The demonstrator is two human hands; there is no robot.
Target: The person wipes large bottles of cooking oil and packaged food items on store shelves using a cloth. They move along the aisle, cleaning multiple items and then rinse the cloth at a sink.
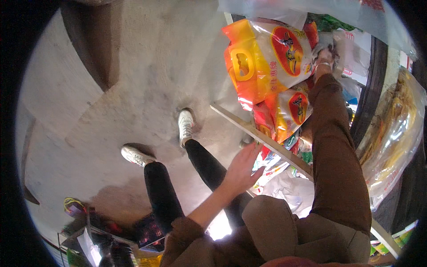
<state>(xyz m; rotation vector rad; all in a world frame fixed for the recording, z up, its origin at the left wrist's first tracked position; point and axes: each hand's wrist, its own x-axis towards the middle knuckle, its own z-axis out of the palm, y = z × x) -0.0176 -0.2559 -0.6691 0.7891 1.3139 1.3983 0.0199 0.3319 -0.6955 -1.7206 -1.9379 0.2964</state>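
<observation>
My left hand [242, 168] is beside a pale narrow rail [260, 135], its fingertips close to the rail's lower side; what it holds, if anything, is hard to see. My right arm reaches across the rail, and my right hand [325, 57] is at clear crumpled plastic [328, 41] next to a large rice-type bag [267, 60] with an orange side and a handle cutout. Below that bag lies a smaller matching one [290, 111]. The fingers of my right hand are blurred and partly covered.
A clear plastic bag with yellowish-brown contents [393, 133] lies at the right. White plastic bags [287, 190] lie below the rail. Translucent sheeting [267, 11] hangs across the top. At the lower left is a rack [106, 233] with packaged goods. My white shoes [186, 125] stand on the concrete floor.
</observation>
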